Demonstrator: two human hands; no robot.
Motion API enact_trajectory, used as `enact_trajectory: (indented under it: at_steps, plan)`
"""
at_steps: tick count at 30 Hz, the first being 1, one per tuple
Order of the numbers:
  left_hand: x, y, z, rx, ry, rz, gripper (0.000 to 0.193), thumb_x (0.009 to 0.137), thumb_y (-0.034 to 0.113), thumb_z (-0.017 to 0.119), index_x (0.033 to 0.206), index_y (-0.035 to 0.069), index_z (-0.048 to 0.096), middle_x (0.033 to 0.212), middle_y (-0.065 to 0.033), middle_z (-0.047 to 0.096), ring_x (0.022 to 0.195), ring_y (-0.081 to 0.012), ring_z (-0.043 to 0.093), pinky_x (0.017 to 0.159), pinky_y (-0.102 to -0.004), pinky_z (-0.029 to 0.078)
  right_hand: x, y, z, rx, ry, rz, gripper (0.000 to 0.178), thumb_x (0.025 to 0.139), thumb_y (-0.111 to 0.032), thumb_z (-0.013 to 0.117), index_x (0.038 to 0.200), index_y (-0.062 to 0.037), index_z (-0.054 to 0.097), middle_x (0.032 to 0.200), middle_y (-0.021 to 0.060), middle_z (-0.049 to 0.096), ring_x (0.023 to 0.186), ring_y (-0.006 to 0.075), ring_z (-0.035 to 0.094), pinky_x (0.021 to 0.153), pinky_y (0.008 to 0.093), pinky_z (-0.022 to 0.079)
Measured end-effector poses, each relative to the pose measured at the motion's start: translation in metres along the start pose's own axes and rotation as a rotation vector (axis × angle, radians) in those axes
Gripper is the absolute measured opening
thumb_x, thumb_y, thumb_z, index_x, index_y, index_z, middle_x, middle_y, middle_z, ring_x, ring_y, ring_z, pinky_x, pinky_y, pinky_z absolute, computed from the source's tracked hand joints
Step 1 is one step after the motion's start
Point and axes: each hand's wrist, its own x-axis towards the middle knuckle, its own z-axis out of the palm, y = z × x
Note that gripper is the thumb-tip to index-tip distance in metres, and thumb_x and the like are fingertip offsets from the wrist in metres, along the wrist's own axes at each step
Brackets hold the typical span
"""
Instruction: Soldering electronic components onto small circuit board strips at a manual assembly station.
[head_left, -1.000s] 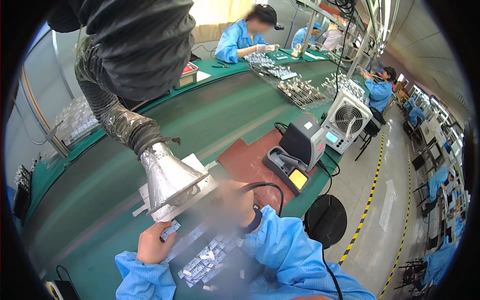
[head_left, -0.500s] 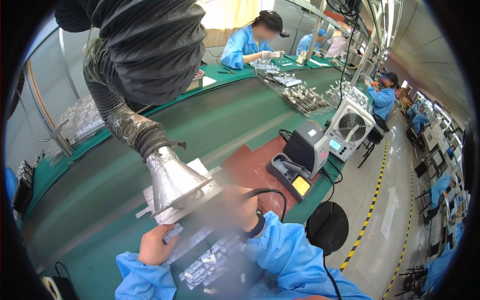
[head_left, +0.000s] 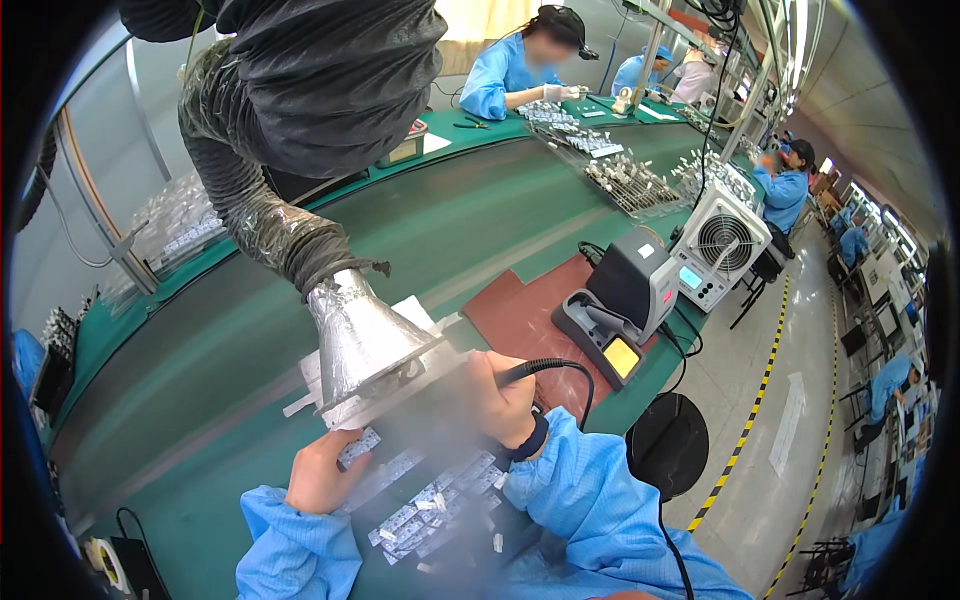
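Note:
My left hand [head_left: 322, 476] is closed on a small white circuit board [head_left: 360, 447], just below the rim of a foil-wrapped fume extraction hood [head_left: 365, 335]. My right hand [head_left: 507, 402] grips the handle of a soldering iron [head_left: 515, 374], whose cable loops away to the right. A grey blur hides the iron's tip and the space between my hands. Nearer to me, rows of small white circuit boards [head_left: 410, 525] with white connectors lie on the green bench.
A soldering station [head_left: 632, 285] with its iron stand [head_left: 597, 338] rests beside a reddish mat [head_left: 525, 310]. Behind it stands a white fan unit [head_left: 722, 245]. A black ribbed duct [head_left: 330, 90] hangs at upper left. A round black stool [head_left: 667, 447] is at right. Co-workers in blue sit farther along.
The whole view has shifted slightly, so the scene sits farther right. My right hand shows more clearly past the blur. Both hands keep their holds, close to the hood.

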Motion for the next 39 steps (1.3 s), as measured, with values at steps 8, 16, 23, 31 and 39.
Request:
enact_trajectory:
  at_steps: [8,16,23,31,39]
  plan:
    - [0.002,0.003,-0.002,0.0,-0.011,-0.005,0.035,0.079,0.015,0.077,0.109,-0.001,0.068,0.094,-0.0169,0.071,0.069,-0.0272,0.067,0.066,-0.0348,0.054,0.0,0.002,-0.001,-0.02,-0.006,0.011,0.035,0.102,-0.015,0.054,0.07,-0.0005,0.058,0.061,-0.0012,0.058,0.054,0.0045,0.05,0.049,0.0241,0.038]
    - [0.001,0.004,-0.001,0.003,-0.001,0.008,0.035,0.079,0.015,0.076,0.109,-0.001,0.068,0.095,-0.017,0.071,0.07,-0.0278,0.067,0.066,-0.035,0.054,-0.002,0.011,0.0,0.061,0.002,0.055,0.038,0.1,-0.016,0.055,0.066,0.0014,0.056,0.057,0.0061,0.056,0.051,0.0106,0.048,0.049,0.0292,0.038]
    - [0.001,0.003,-0.002,0.01,-0.004,0.002,0.035,0.079,0.014,0.076,0.109,-0.001,0.068,0.095,-0.0168,0.071,0.071,-0.0279,0.068,0.066,-0.0347,0.054,-0.003,0.011,0.001,0.067,0.009,0.067,0.038,0.1,-0.015,0.055,0.066,0.0015,0.056,0.058,0.0055,0.056,0.052,0.0101,0.048,0.049,0.0288,0.038]
    - [0.001,0.004,-0.003,0.01,0.002,0.011,0.035,0.079,0.015,0.076,0.109,-0.001,0.068,0.095,-0.0172,0.071,0.071,-0.0285,0.068,0.066,-0.0351,0.054,-0.003,0.01,0.0,0.067,0.007,0.074,0.036,0.1,-0.015,0.055,0.068,0.0017,0.057,0.058,0.0057,0.057,0.052,0.0093,0.048,0.049,0.0286,0.038]
    - [0.002,0.004,-0.002,-0.003,-0.009,-0.007,0.035,0.08,0.016,0.076,0.109,-0.001,0.067,0.094,-0.0178,0.071,0.072,-0.0288,0.068,0.067,-0.0354,0.054,0.0,0.005,0.0,0.042,0.01,0.074,0.037,0.1,-0.015,0.055,0.067,0.0017,0.057,0.057,0.0057,0.056,0.051,0.0097,0.048,0.048,0.0285,0.037]
